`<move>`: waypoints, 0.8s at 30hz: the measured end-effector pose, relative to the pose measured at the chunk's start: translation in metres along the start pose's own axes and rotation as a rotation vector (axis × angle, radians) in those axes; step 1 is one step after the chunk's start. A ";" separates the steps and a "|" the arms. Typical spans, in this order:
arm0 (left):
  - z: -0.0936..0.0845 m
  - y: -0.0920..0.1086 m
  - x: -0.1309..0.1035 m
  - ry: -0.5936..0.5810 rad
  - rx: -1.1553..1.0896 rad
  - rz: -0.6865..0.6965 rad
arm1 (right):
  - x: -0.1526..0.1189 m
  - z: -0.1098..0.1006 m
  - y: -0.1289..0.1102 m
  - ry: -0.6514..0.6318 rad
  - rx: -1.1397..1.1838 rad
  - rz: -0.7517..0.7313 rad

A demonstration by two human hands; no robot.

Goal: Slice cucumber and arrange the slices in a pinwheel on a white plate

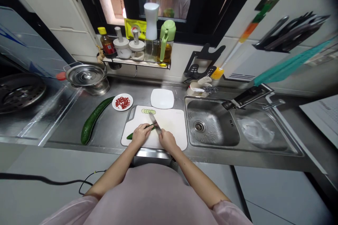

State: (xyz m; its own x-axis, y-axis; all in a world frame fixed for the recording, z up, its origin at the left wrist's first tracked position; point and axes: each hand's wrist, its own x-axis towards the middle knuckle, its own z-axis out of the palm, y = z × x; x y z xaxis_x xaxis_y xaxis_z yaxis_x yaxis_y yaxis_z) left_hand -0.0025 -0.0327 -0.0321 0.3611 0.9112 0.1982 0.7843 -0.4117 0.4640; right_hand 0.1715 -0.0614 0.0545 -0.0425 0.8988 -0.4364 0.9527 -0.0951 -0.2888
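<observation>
**Green cucumber piece [130, 136] under the left hand [142, 133], knife [155, 123] in the right hand [168, 140]**

Down on a white cutting board [173, 126], on its left half and close to the near edge, the cucumber piece. One end poking out to the left of the left hand, a little of the other end showing beside the knife. Left hand closed over the cucumber piece from above, fingers bent and pressed onto it. Right hand wrapped tight round the knife handle, most of it hidden in the fist. Blade slanting away and to the left, close to the cut end; too small to tell if touching. Tip right by a row of thin slices [148, 111], pale green, lying flat and overlapping near the far edge of the cutting board.

To the left, a small round plate [114, 102] with chopped red bits [123, 103] on it. Next to that, a whole cucumber [95, 119], long and bent, right on the metal counter [68, 126]. Farther left and back, a shiny pot [98, 86] with its lid on. Just behind the cutting board, a white square plate [162, 98]. To the right, a metal sink [224, 123] with a black tap [244, 99]. On the wall, a thin shelf [132, 62] full of bottles and jars.
</observation>
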 end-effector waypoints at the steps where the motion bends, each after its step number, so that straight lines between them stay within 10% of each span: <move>1: 0.000 0.000 0.000 -0.001 0.001 0.003 | 0.000 0.000 0.000 0.000 0.000 0.001; 24: -0.002 0.000 0.004 -0.032 -0.016 -0.014 | -0.024 -0.009 0.004 -0.133 -0.056 0.007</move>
State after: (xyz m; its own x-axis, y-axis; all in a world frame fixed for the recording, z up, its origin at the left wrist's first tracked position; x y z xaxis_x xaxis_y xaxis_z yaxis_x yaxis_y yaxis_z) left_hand -0.0023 -0.0290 -0.0298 0.3659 0.9161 0.1640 0.7817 -0.3981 0.4801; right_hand 0.1791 -0.0797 0.0721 -0.0717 0.8332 -0.5483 0.9683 -0.0737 -0.2386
